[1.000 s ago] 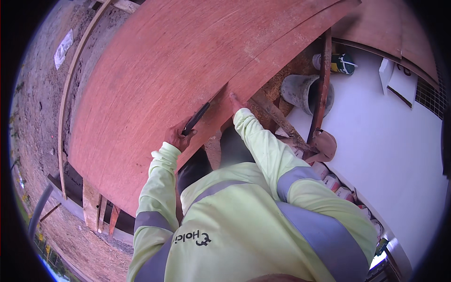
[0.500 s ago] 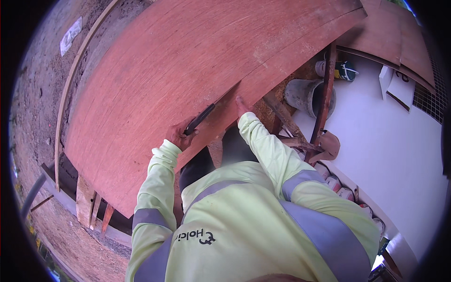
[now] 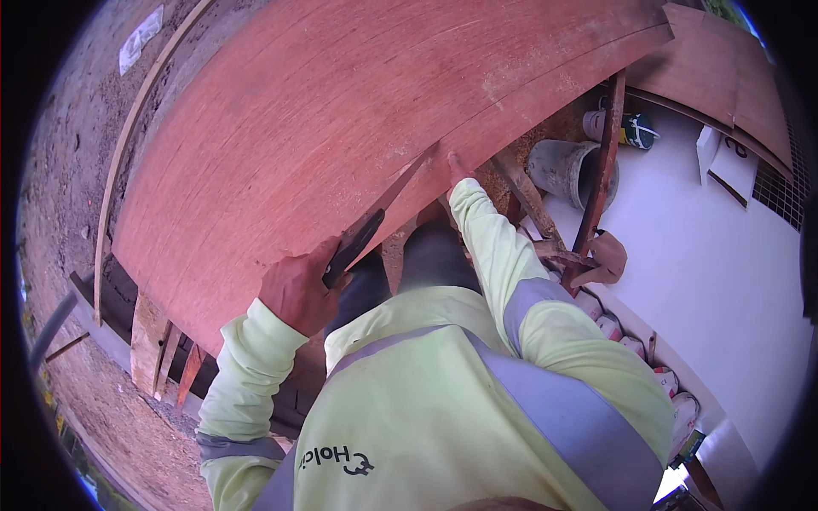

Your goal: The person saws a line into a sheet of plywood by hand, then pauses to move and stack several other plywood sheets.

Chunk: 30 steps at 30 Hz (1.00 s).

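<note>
My left hand is closed round the black handle of a handsaw. The saw's blade slants up and away to the right, its far end at a cut line in a large reddish plywood sheet. Just right of the blade's far end, my right hand grips the near edge of the sheet. Only part of its fingers shows on top; the rest are hidden. Pale sawdust specks lie on the wood near the line, which runs on toward the sheet's far right corner.
Wooden legs prop the sheet at the right. A grey bucket and a green paint pail stand beyond them. More plywood lies at the far right, by a white panel. A long timber strip runs along the left.
My left hand has drawn the saw back toward my body and up, so more of the blade shows. My right hand stays on the sheet's edge; the view has shifted slightly.
</note>
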{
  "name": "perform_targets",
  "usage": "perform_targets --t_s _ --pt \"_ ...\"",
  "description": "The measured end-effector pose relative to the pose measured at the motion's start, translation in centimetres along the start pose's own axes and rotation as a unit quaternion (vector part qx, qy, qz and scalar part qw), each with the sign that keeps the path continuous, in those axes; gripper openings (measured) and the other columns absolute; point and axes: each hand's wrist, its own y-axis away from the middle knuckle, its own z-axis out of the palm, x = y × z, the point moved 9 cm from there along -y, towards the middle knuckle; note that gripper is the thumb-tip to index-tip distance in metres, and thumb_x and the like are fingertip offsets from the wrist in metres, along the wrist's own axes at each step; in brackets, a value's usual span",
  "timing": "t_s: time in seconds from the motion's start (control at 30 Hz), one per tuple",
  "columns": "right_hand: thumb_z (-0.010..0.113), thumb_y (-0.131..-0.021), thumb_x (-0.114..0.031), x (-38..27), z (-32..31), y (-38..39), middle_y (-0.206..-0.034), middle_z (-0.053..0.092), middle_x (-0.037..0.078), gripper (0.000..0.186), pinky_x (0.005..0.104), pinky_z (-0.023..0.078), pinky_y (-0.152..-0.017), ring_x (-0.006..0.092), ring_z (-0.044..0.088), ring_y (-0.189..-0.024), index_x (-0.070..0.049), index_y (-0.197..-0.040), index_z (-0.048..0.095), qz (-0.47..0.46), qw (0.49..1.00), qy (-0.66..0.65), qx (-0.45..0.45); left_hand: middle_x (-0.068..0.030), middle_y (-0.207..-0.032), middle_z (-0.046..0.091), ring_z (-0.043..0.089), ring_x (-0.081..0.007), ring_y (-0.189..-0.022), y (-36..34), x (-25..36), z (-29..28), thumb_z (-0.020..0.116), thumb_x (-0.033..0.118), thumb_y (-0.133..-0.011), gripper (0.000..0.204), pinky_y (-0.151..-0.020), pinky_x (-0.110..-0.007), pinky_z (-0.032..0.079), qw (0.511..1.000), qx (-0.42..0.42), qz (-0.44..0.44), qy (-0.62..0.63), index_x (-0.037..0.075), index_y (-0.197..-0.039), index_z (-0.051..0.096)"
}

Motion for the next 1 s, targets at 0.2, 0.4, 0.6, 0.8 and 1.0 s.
perform_targets --t_s 0.2,0.4,0.6,0.8,1.0 --pt "0.072 -0.077 -0.054 0.0 0.5 1.1 -0.125 0.057 0.02 0.087 0.0477 0.046 -0.096 0.0327 0.059 -0.11 0.003 -0.134 0.04 0.039 0.999 -0.012 -0.03 -0.023 -0.088 0.067 0.064 -0.0416 -0.086 -12.0 2.2 6.3 0.068 0.018 -0.081 0.027 -0.074 -0.049 0.049 0.997 -0.041 -0.019 -0.066 0.002 -0.103 0.065" --pt "0.068 -0.083 -0.049 -1.7 -0.6 3.4 -0.12 0.06 0.016 0.071 0.0517 0.049 -0.091 0.0313 0.063 -0.102 -0.005 -0.133 0.042 0.061 0.997 -0.004 -0.048 -0.0242 -0.094 0.067 0.064 -0.0429 -0.091 -13.5 -1.1 9.9 0.066 0.018 -0.082 0.029 -0.078 -0.051 0.051 0.998 0.016 -0.015 -0.06 0.002 -0.107 0.061" --pt "0.061 -0.092 -0.034 -5.7 -1.6 4.0 -0.116 0.062 0.012 0.045 0.0478 0.053 -0.085 0.0294 0.064 -0.1 -0.012 -0.127 0.044 0.019 0.994 0.053 -0.09 -0.0235 -0.104 0.065 0.063 -0.0401 -0.101 -16.5 -2.0 12.5 0.062 0.018 -0.083 0.034 -0.085 -0.049 0.05 0.994 -0.031 -0.064 -0.088 0.005 -0.115 0.058" --pt "0.061 -0.092 -0.041 -4.8 -2.2 3.1 -0.116 0.062 0.012 0.047 0.05 0.05 -0.083 0.0329 0.063 -0.104 -0.014 -0.127 0.045 0.045 0.989 0.102 -0.094 -0.019 -0.116 0.062 0.058 -0.0351 -0.113 -19.2 0.0 13.9 0.062 0.035 -0.084 0.043 -0.095 -0.048 0.044 0.991 -0.034 -0.031 -0.125 0.011 -0.119 0.055" --pt "0.056 -0.091 -0.053 -3.9 -2.7 1.5 -0.14 0.049 0.013 0.054 0.053 0.024 -0.11 0.0334 0.046 -0.13 -0.012 -0.124 0.048 0.062 0.974 0.047 -0.211 -0.0274 -0.118 0.061 0.059 -0.0409 -0.111 -4.0 -12.5 7.4 0.061 0.056 -0.086 0.074 -0.096 -0.045 0.047 0.957 0.26 -0.109 0.068 -0.001 -0.133 0.05"
